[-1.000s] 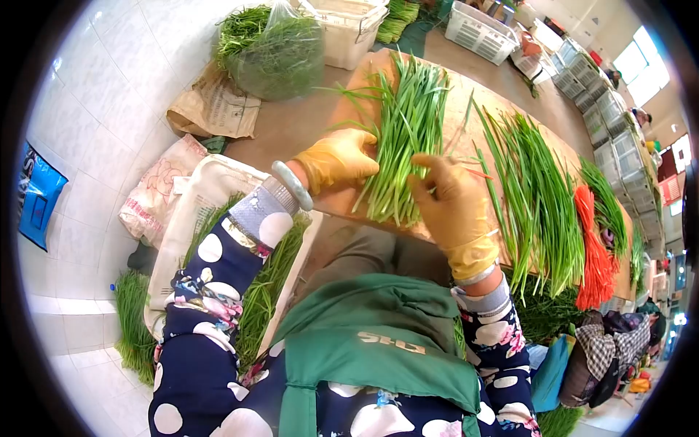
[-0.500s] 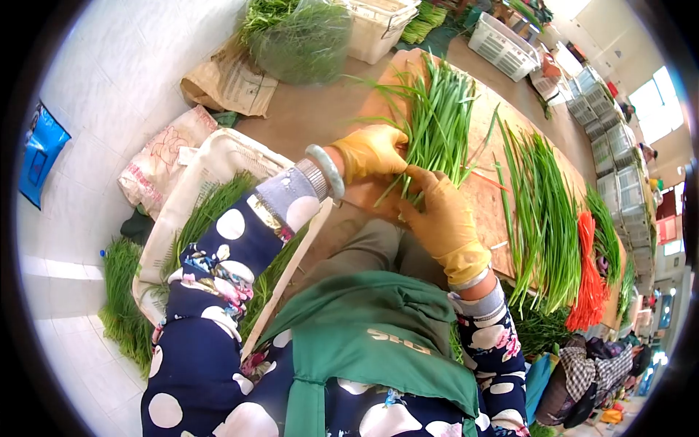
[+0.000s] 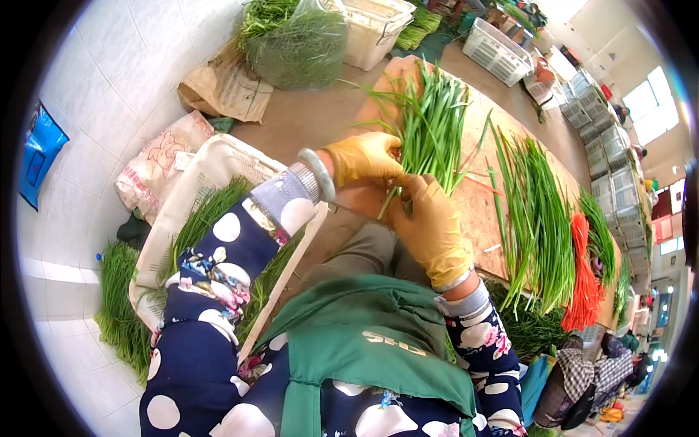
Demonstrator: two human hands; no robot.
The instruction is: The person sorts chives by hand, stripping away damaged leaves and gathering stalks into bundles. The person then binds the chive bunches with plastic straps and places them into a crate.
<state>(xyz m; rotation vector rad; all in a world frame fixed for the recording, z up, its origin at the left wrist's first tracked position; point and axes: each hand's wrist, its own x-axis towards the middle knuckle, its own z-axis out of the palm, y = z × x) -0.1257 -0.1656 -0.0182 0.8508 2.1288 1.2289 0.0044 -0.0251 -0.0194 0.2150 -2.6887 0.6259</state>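
Note:
A bunch of long green stalks (image 3: 435, 120) lies on the wooden board (image 3: 477, 211). At its lower left end is my left hand (image 3: 364, 156), in a yellow glove, with its fingers curled round the edge of the bunch. My right hand (image 3: 431, 227), gloved too, touches the lower ends with thumb and fingers pinched together, close to my left fingertips. A few stalk ends poke out between the hands. To the right lie a larger pile of green stalks (image 3: 539, 218) and a bundle of red ties (image 3: 582, 273).
A white crate (image 3: 171, 218) with greens stands at my left, beside a printed sack (image 3: 156, 171). Beyond are a clear bag of greens (image 3: 295, 47) and a white bin (image 3: 375, 33). More crates (image 3: 615, 167) line the right side. A person (image 3: 582, 375) is at the lower right.
Both hands have come together at the lower ends of the bunch. My right hand was apart from my left one second ago. The view has shifted slightly.

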